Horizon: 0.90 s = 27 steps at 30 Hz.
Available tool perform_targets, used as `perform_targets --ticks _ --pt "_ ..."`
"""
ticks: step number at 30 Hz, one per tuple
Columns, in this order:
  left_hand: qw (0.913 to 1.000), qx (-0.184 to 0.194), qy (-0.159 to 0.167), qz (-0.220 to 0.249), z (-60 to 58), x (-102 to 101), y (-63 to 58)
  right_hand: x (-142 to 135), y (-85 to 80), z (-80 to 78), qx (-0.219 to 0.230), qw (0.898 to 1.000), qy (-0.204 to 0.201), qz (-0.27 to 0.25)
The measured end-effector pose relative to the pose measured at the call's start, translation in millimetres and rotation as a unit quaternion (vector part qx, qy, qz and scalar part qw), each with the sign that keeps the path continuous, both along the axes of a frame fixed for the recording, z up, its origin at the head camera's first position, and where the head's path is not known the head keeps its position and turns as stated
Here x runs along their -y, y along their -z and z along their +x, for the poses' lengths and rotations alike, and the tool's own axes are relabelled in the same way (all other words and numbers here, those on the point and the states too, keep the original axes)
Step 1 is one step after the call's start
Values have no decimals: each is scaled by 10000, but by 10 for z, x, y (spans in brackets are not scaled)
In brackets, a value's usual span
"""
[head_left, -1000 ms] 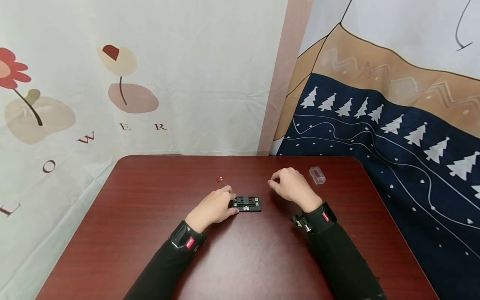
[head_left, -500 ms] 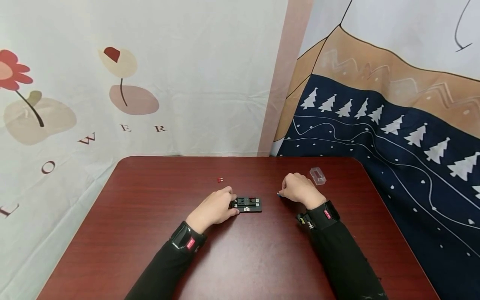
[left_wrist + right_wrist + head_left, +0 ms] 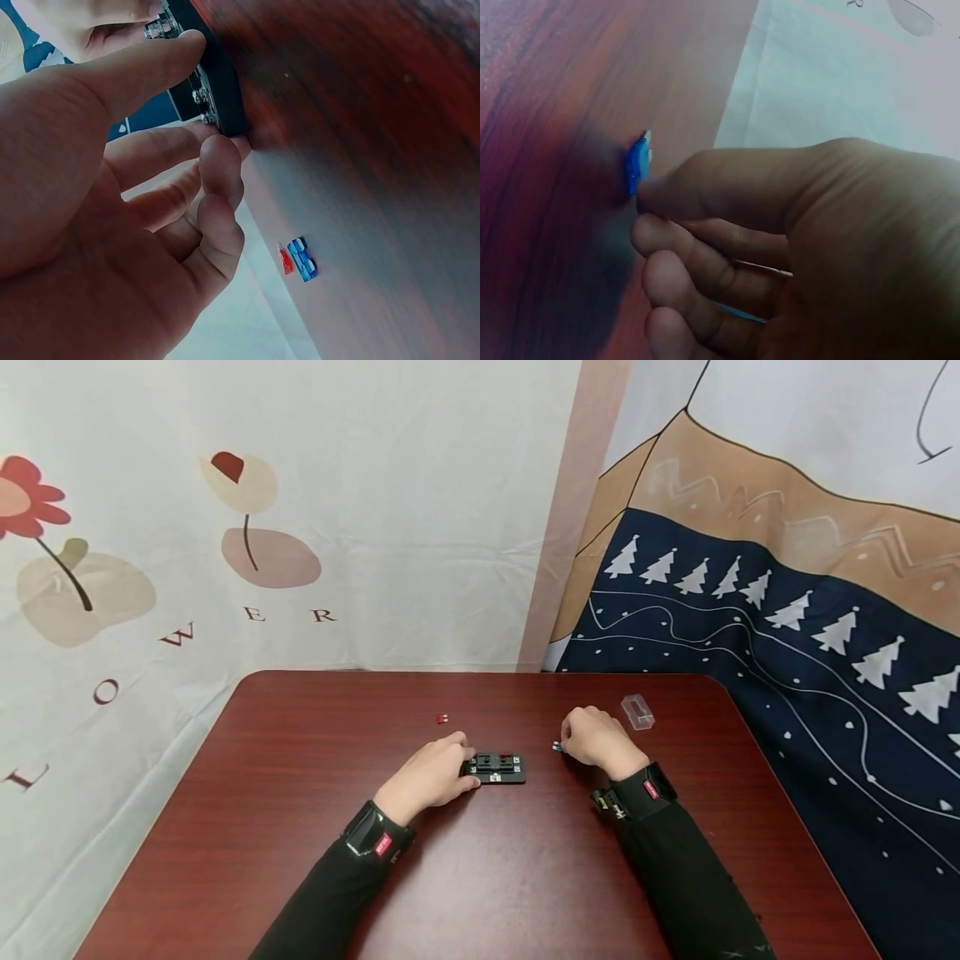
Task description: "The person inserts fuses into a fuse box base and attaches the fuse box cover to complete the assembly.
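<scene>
My left hand (image 3: 426, 778) grips the left end of a black fuse block (image 3: 504, 770) with metal terminals, thumb and fingers on opposite sides. A small red part shows at the block's far edge. In the left wrist view, the thumb lies across the dark block (image 3: 225, 90). To the right of the block, my right hand (image 3: 598, 742) pinches a blue blade fuse (image 3: 557, 747) just above the table. The right wrist view shows that blue fuse (image 3: 637, 165) at the thumb tip, its pale prongs pointing away from the hand.
A small red blade fuse (image 3: 442, 718) lies beyond the block. In the left wrist view, a red piece (image 3: 285, 260) and a blue piece (image 3: 302, 259) lie side by side on the table. A clear plastic box (image 3: 637, 712) stands beyond my right hand. Curtains hang behind the table.
My right hand has moved slightly right and toward me, and the blue fuse in its fingertips has come into view. My left hand and the fuse block have stayed in place.
</scene>
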<state>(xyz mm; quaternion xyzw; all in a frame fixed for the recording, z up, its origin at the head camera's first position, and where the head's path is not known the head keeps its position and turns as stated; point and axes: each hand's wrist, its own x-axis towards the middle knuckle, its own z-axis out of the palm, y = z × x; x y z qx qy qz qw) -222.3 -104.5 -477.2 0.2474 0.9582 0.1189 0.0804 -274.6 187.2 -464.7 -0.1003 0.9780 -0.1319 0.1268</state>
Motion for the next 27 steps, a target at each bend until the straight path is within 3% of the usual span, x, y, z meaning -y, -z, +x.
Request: perform_targets --ticks 27 --pt "10000 -17 21 -32 5 -10 -10 129 43 26 -363 9976 362 459"
